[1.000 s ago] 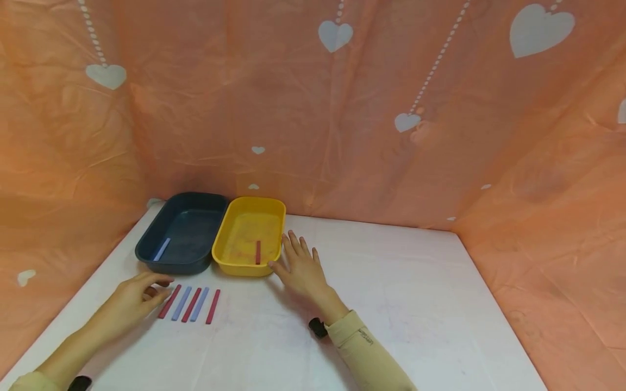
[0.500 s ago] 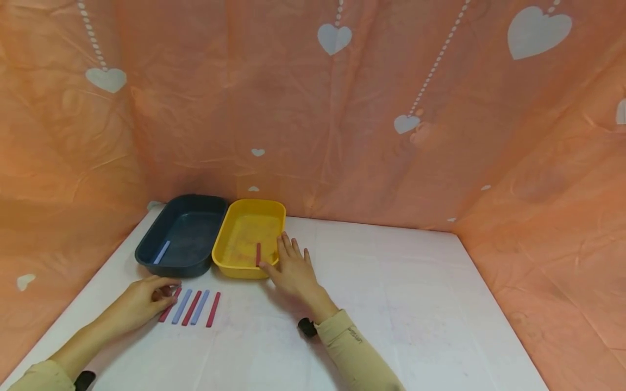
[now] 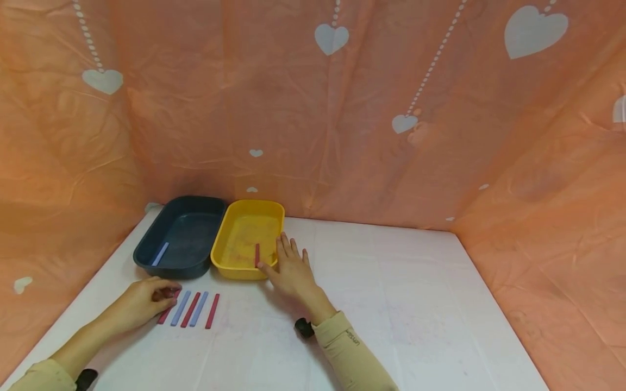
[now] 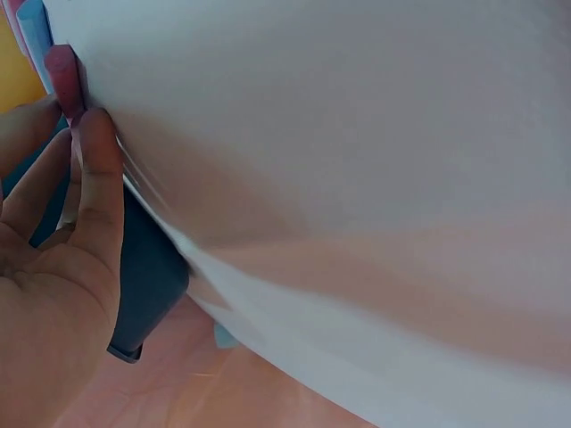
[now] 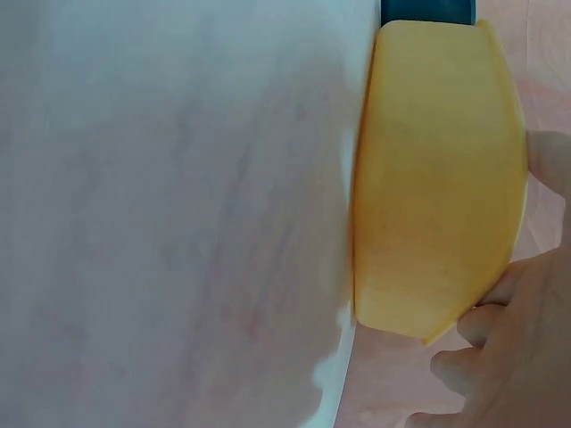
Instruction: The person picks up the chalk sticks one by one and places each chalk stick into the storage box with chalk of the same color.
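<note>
1. The left hand pinches the leftmost red chalk-like stick between its thumb and fingertips. The stick's near end shows below the fingers; whether it is lifted at all from the white table covering is hard to tell.

2. Just right of that hand, four more sticks lie slanted in a row, apart from one another: a light-blue stick, the middle red stick, a second light-blue stick and the rightmost red stick. Neither hand appears to grip these.

3. The right hand, fingers extended and a little spread, rests against the right side of the yellow tray, thumb at the near rim. It holds no stick.

4. Beyond the row, the navy tray stands side by side with the yellow one, on its left. A lone blue stick lies inside the navy tray; a lone red stick lies inside the yellow tray, toward the front.

5. The work looks to be at an early stage: two sticks are in trays, the colours apart. Five are outside: three red, counting the pinched one, and two blue.
</note>
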{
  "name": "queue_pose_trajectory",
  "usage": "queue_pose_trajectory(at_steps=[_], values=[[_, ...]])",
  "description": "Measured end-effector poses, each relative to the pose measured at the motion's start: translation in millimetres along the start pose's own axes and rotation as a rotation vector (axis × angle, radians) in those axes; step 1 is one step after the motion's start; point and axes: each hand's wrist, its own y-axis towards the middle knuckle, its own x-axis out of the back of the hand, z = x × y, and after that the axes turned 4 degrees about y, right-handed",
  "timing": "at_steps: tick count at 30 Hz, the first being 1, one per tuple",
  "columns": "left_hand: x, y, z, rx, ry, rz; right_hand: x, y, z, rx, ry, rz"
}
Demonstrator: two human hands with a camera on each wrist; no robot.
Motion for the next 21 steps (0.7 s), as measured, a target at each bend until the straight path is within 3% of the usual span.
queue_pose_trajectory(at_steps=[21], values=[[-1.5, 2.2, 0.4, 0.044, -0.038, -0.023, -1.2, 0.7, -1.3, 0.02, 0.017, -0.03]])
